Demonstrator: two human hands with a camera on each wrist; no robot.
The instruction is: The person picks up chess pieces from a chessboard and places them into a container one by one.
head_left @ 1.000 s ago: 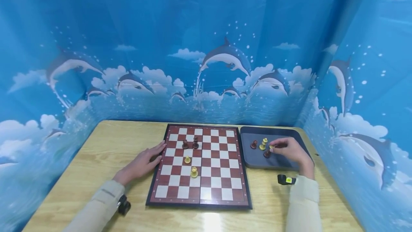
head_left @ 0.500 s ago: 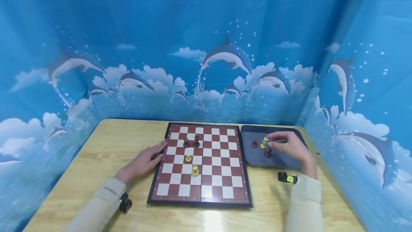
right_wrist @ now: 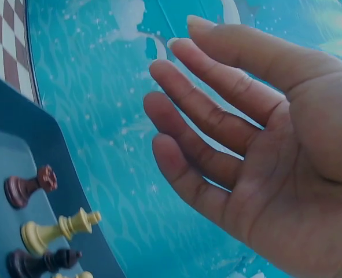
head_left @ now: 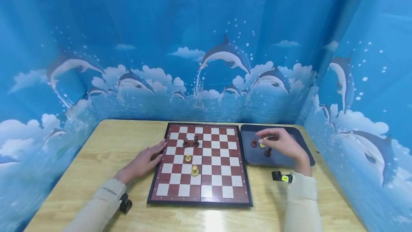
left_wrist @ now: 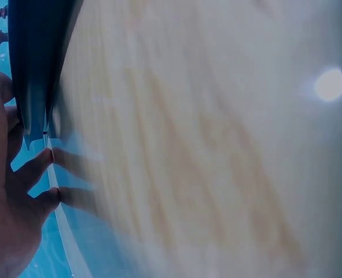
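My right hand (head_left: 284, 145) hovers over the dark tray (head_left: 254, 161), fingers loosely curved and holding nothing, as the right wrist view shows. Below its fingertips stands a yellow king (right_wrist: 58, 230), partly covered by the hand in the head view. Beside the king are a dark red rook (right_wrist: 29, 186) and a dark slim chess piece (right_wrist: 40, 263); another yellow piece (right_wrist: 73, 275) peeks in at the bottom of the right wrist view. My left hand (head_left: 143, 160) rests at the left edge of the chessboard (head_left: 222, 171), fingers extended against its side (left_wrist: 35, 69).
On the board's left half stand two dark pieces, one shorter (head_left: 185, 142) and one taller (head_left: 196, 141). Nearer me are a yellow pawn (head_left: 188, 158) and a larger yellow piece (head_left: 194, 170). The wooden table (head_left: 122, 135) meets a blue dolphin curtain (head_left: 161, 46) behind.
My right hand's fingertips were at a yellow piece in the tray; they have come off it and moved left over the king. My left hand has stayed at the board's edge.
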